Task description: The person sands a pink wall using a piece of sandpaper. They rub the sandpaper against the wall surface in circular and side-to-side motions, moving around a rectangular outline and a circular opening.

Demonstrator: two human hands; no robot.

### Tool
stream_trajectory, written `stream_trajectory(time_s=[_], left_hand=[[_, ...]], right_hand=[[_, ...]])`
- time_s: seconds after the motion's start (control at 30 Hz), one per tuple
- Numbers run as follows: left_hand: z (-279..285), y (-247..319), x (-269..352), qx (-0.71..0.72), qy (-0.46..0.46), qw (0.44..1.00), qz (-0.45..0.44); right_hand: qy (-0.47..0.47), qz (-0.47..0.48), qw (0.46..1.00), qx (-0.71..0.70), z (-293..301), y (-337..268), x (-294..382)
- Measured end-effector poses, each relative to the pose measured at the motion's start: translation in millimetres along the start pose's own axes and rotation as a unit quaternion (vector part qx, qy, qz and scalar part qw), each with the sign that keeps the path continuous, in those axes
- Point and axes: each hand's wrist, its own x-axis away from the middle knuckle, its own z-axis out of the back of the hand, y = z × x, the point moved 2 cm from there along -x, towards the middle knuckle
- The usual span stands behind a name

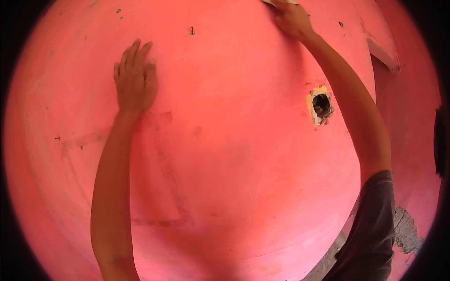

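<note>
A pink painted wall (225, 147) fills most of the view before me. My left hand (135, 80) lies against it with the palm to the surface, fingers stretched upward and holding nothing. At the top edge of the view, my right hand (291, 17) grips a pale, thin, flat piece (276, 2) against the wall. Most of that piece is hidden by the fingers or cut off by the frame, so I cannot tell what it is. A nail (192, 30) sticks out of the wall between my two hands.
Near my right forearm, a rough-edged hole (321, 105) opens in the wall. Another nail (57, 138) juts out at the far left. A pink ledge (385, 56) projects at the upper right. Bare grey plaster (407, 230) shows at the lower right.
</note>
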Motion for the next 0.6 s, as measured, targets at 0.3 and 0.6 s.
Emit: stream_trajectory(time_s=[0.3, 0.6], left_hand=[[4.3, 1.4, 26.2, -0.017, -0.014, 0.999, 0.027], [2.9, 18.1, 43.3, -0.056, -0.041, 0.997, 0.016]], right_hand=[[-0.019, -0.030, 0.997, -0.072, -13.6, -17.5, 8.4], [0.030, 0.148, 0.988, -0.037, -44.6, -5.2, -35.5]])
